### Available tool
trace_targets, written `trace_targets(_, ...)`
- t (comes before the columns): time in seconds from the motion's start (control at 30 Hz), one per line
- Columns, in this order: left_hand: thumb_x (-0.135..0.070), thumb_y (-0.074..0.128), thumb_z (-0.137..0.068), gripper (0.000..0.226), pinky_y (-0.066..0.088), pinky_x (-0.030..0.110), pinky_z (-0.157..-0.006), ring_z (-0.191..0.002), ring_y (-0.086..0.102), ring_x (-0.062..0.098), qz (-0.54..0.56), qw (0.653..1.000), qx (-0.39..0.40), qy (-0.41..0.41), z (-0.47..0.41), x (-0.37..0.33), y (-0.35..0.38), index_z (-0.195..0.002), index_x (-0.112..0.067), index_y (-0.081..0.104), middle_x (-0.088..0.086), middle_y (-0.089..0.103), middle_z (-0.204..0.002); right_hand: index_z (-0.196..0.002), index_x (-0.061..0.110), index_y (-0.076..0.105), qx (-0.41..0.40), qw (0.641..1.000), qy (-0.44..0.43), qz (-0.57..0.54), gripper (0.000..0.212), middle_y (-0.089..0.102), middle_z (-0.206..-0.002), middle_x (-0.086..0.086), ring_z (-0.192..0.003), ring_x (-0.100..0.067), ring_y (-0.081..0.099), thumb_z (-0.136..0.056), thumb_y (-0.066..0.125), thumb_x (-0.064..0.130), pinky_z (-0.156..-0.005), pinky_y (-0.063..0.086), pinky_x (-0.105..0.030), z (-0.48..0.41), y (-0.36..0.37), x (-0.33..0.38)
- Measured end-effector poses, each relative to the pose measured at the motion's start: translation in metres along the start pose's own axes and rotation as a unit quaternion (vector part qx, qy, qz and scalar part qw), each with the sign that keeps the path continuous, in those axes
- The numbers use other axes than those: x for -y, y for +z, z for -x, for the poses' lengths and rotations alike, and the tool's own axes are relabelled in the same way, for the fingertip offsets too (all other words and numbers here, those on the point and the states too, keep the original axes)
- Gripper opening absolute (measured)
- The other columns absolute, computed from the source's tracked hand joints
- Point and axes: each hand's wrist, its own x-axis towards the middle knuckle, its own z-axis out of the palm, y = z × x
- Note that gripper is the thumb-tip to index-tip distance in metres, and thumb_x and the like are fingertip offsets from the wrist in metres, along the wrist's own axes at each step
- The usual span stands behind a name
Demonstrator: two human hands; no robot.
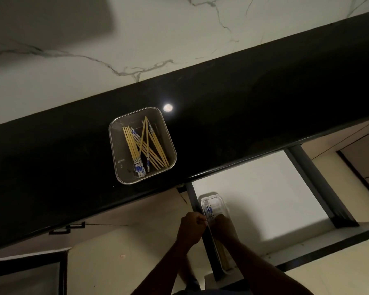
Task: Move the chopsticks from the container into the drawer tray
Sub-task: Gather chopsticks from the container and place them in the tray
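A clear plastic container stands on the black countertop and holds several bamboo chopsticks with blue-and-white patterned ends, lying crossed. Below the counter edge, a narrow clear tray lies at the left side of the open drawer, with chopsticks in it. My left hand is at the tray's left rim, fingers curled on the rim or on the chopsticks; I cannot tell which. My right hand is inside the tray, fingers closed over the chopsticks there. Their lower parts show under my right forearm.
The black countertop runs diagonally, with a round light reflection beside the container. Behind it is a white marbled wall. The open drawer has a pale floor and dark side rails. Cabinet handles sit at the left.
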Motion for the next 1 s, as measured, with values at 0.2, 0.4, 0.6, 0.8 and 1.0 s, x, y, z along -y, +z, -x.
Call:
trace_targets(0.2, -0.010, 0.059, -0.094, 0.016, 0.047, 0.010, -0.068, -0.090, 0.070, 0.021, -0.068, 0.995, -0.006, 0.070, -0.001, -0.005, 0.009, -0.100, -0.009, 0.074, 0.009, 0.075, -0.099, -0.107, -0.001, 0.072, -0.009, 0.999, -0.034, 0.008, 0.031, 0.073, -0.109, -0.016, -0.101, -0.026, 0.070, -0.101, 0.053, 0.024, -0.072, 0.046, -0.026, 0.002, 0.001, -0.009)
trace_targets(0.4, -0.016, 0.049, -0.101, 0.026, 0.053, 0.033, -0.097, -0.111, 0.064, 0.025, -0.199, 0.968, 0.047, 0.148, 0.004, 0.007, 0.017, -0.119, -0.012, 0.068, 0.008, 0.068, -0.122, -0.115, 0.002, 0.066, -0.019, 0.999, -0.028, 0.024, 0.029, 0.069, -0.119, -0.011, -0.109, -0.023, 0.067, -0.100, 0.055, 0.024, -0.085, 0.051, -0.027, 0.009, -0.001, -0.015)
trace_targets(0.6, -0.015, 0.056, -0.097, 0.050, 0.036, 0.053, -0.117, -0.151, 0.020, 0.041, -0.428, 0.864, 0.088, 0.250, 0.008, 0.008, 0.026, -0.146, -0.015, 0.046, 0.008, 0.036, -0.161, -0.118, 0.005, 0.070, -0.007, 0.995, -0.093, 0.031, 0.031, 0.070, -0.123, -0.007, -0.115, -0.018, 0.065, -0.102, 0.053, 0.026, -0.086, 0.042, -0.014, 0.017, -0.004, -0.022)
trace_targets(0.8, -0.011, 0.056, -0.096, 0.048, 0.031, 0.055, -0.119, -0.154, 0.015, 0.040, -0.421, 0.866, 0.086, 0.258, 0.011, 0.007, 0.028, -0.143, -0.014, 0.050, 0.009, 0.039, -0.160, -0.122, 0.006, 0.064, -0.013, 0.995, -0.083, 0.049, 0.033, 0.064, -0.130, -0.007, -0.122, -0.019, 0.060, -0.103, 0.048, 0.028, -0.095, 0.043, -0.023, 0.024, -0.006, -0.024)
trace_targets(1.0, -0.029, 0.046, -0.098, 0.040, 0.044, 0.039, -0.110, -0.146, 0.038, 0.028, -0.335, 0.892, -0.010, 0.303, 0.016, 0.012, 0.008, -0.135, -0.018, 0.057, 0.000, 0.051, -0.149, -0.126, 0.008, 0.059, -0.026, 0.988, -0.099, 0.113, 0.032, 0.061, -0.132, -0.006, -0.123, -0.020, 0.059, -0.101, 0.046, 0.023, -0.097, 0.043, -0.027, 0.030, -0.018, -0.014)
